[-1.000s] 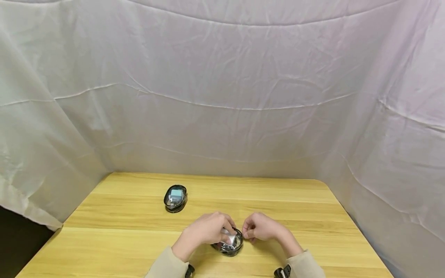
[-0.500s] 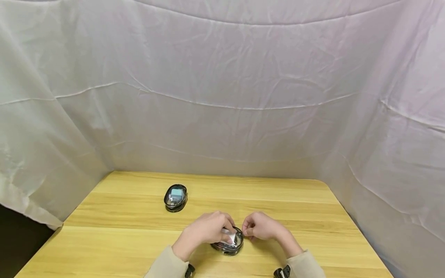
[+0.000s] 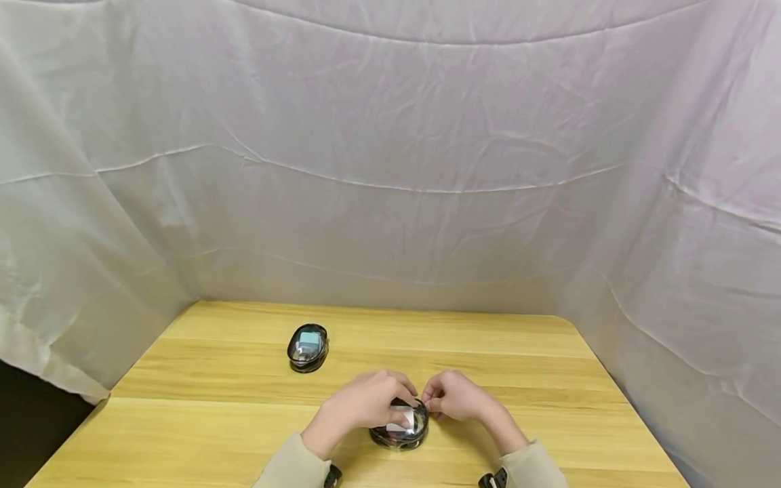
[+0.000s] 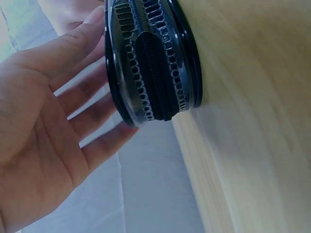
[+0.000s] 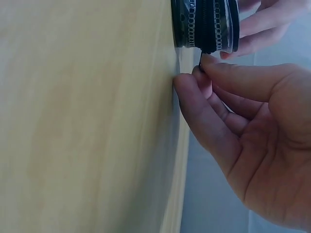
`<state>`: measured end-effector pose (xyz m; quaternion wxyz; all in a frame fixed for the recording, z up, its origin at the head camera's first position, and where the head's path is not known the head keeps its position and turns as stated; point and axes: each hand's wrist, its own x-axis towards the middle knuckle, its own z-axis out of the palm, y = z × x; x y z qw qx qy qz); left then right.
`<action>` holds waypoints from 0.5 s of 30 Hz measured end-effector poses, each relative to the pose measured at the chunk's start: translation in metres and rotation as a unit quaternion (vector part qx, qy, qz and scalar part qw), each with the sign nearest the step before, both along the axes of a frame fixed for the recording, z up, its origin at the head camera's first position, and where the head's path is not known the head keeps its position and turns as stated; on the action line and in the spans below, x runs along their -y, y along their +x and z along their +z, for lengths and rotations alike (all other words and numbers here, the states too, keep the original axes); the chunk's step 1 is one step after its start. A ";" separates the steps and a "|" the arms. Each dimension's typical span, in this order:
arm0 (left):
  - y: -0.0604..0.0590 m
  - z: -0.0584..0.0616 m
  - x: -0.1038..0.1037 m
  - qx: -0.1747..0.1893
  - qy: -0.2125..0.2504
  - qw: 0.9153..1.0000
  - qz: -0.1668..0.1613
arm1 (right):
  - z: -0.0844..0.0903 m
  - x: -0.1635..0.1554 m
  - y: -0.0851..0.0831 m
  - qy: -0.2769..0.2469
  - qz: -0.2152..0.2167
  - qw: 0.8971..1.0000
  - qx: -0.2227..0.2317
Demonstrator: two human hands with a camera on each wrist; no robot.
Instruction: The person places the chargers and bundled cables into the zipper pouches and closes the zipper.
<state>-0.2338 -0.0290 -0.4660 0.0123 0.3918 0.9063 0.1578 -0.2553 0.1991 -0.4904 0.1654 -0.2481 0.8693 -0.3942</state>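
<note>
Our left hand (image 3: 360,405) with fingers straight, steadying the zip case (image 3: 399,430) near the table's (image 3: 183,434) front edge, our right hand (image 3: 454,398) pinching its zipper pull (image 5: 203,56), second case (image 3: 308,347) well apart, bare wood around.

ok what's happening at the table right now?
A person works on a small clear zip case near the front of the wooden table. The left hand rests its straight fingers over the top of the case, steadying it. The right hand pinches the black zipper pull at the case's side. A second zip case lies apart, farther back to the left.
</note>
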 end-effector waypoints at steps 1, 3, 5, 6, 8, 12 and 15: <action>0.000 -0.001 0.000 0.003 0.002 1.000 -0.005 | 0.000 0.000 0.000 0.001 0.002 1.000 0.000; 0.000 -0.002 -0.001 0.009 0.005 1.000 -0.012 | 0.000 0.000 0.000 0.002 0.006 1.000 0.002; 0.000 -0.003 -0.001 0.011 0.006 1.000 -0.011 | 0.000 -0.001 0.000 0.002 0.010 1.000 0.004; 0.000 -0.003 -0.001 0.012 0.006 1.000 -0.008 | 0.000 -0.001 0.000 0.002 0.011 1.000 0.007; 0.001 -0.003 -0.002 0.013 0.003 1.000 -0.002 | 0.001 -0.002 0.000 0.001 0.014 1.000 0.007; 0.002 -0.002 -0.002 0.011 -0.002 1.000 0.007 | 0.001 -0.001 0.001 -0.001 0.017 1.000 0.004; 0.002 -0.002 -0.002 0.009 -0.005 1.000 0.011 | 0.002 -0.001 0.002 -0.001 0.018 1.000 0.002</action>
